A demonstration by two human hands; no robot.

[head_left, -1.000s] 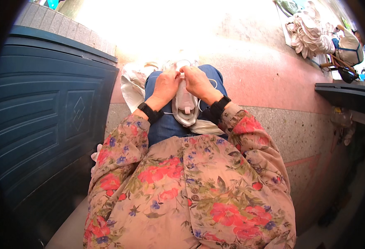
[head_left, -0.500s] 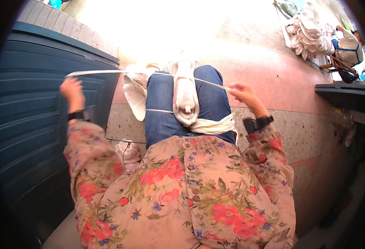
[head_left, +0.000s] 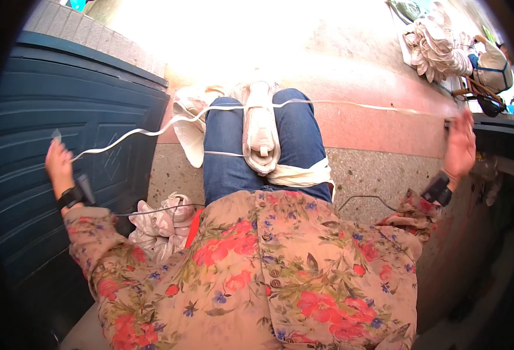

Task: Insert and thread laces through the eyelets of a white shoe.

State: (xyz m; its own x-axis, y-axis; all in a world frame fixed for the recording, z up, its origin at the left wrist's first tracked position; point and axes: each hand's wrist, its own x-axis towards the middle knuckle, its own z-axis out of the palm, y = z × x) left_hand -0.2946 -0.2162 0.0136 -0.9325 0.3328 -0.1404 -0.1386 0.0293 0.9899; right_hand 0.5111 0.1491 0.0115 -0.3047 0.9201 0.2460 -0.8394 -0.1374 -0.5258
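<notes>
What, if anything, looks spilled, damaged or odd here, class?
Nothing looks spilled or damaged. Oddest are the pale strips across the right trouser leg: they lie over clothing, not in the shoe.

pale shoe (head_left: 261, 137) | between knees (head_left: 224, 125), toe away | white lace (head_left: 146, 132) | spread sideways

no text, label, brand, number or sign readable | white shoe (head_left: 262, 135): no legible lettering | dark door (head_left: 32, 169): no legible lettering | right wristband (head_left: 438, 188): nothing legible | far pale pile (head_left: 434, 48): too small to tell
</notes>
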